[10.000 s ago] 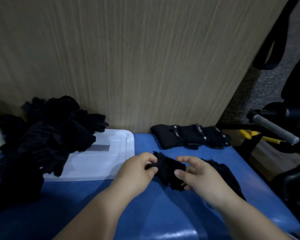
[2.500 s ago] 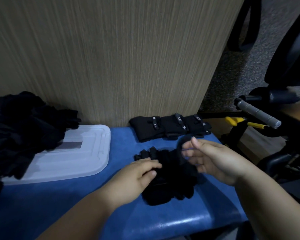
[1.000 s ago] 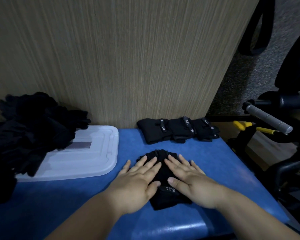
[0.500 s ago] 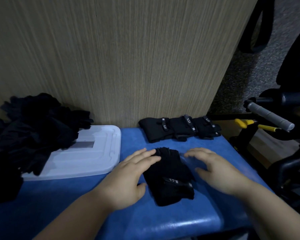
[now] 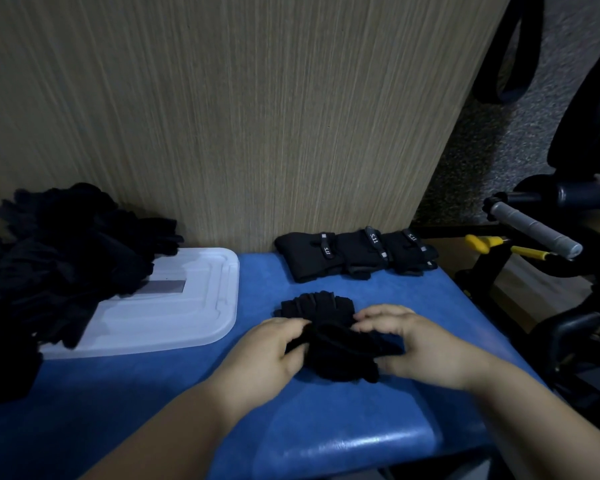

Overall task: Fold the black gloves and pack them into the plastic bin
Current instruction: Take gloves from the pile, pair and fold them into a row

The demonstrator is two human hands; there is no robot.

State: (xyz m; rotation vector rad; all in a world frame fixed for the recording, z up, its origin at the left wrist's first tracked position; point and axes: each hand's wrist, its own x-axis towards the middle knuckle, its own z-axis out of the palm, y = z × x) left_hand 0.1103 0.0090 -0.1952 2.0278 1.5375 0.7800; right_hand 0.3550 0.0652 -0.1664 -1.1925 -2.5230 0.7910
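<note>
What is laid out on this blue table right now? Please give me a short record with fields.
Surface: blue table against a wood-grain panel
In hand: black glove pair, partly folded, on the table
Left hand: grips the pair's left edge
Right hand: grips its right edge
Already folded: row of folded gloves by the panel
Waiting: pile of loose gloves, partly on a white plastic lid
Bin body: not clearly in view
</note>
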